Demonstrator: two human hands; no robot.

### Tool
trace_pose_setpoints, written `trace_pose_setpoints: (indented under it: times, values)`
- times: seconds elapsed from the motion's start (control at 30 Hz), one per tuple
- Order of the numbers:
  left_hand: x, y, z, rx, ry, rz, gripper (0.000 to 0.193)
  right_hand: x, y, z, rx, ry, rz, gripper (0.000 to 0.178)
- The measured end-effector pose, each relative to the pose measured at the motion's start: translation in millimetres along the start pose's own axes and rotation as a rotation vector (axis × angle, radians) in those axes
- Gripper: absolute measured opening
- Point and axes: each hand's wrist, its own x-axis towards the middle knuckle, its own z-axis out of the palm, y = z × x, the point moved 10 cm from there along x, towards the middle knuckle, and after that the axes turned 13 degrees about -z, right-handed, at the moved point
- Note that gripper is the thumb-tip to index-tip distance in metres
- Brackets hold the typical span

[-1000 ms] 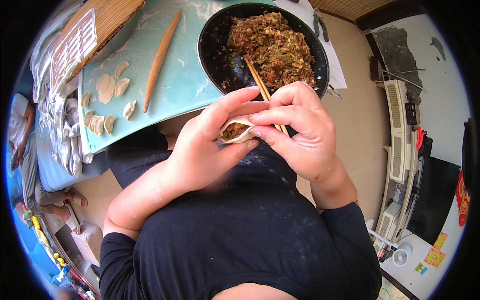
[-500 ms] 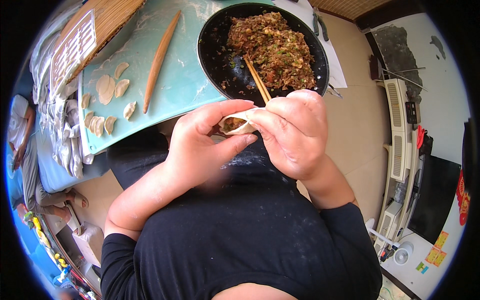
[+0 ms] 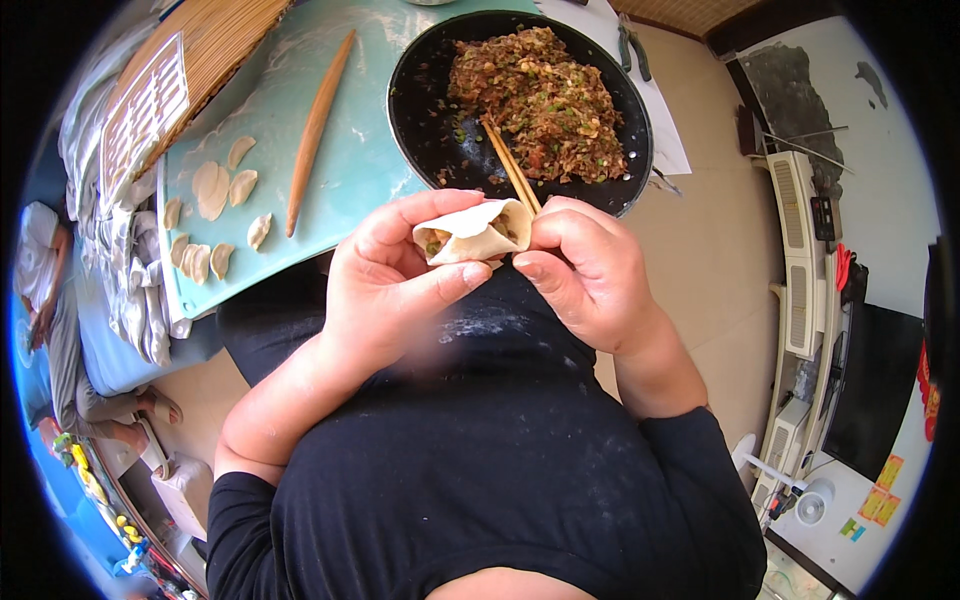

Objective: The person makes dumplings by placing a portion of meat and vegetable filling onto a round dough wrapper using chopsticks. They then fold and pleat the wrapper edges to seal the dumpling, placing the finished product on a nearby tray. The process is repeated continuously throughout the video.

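Observation:
A half-folded dumpling (image 3: 470, 236) is held in front of my body, its pale wrapper pinched together at the middle of the top. Both ends gape, and brown-green filling shows inside. My left hand (image 3: 385, 265) cups its left side, fingers behind and thumb along the near edge. At the right end, my right hand (image 3: 590, 265) has curled fingers and thumb against the wrapper. A pair of chopsticks (image 3: 510, 165) leans in the black pan (image 3: 420, 120), with the near ends hidden behind the dumpling and my right hand. Chopped filling (image 3: 545, 100) is heaped in the pan.
On the teal board (image 3: 270, 120) lie several finished dumplings (image 3: 200, 262), stacked round wrappers (image 3: 210, 190) and a wooden rolling pin (image 3: 320, 130). A woven tray (image 3: 200, 60) stands at the far left. Pliers (image 3: 633, 48) lie right of the pan. Another person (image 3: 60, 300) sits at left.
The wrapper's top edges have come together at the middle. My right hand has moved from over the dumpling to its right end, uncovering more of it.

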Motion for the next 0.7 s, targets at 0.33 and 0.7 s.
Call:
trace_pose_setpoints:
  times: [0.33,0.7]
  values:
    - [-3,7,4,0.241,0.052,0.097,0.044,8,-22,6,-0.343,-0.069,-0.193,0.013]
    - [1,-3,-1,0.009,-0.026,-0.001,0.044,-1,12,-15,0.059,0.145,0.069,0.007]
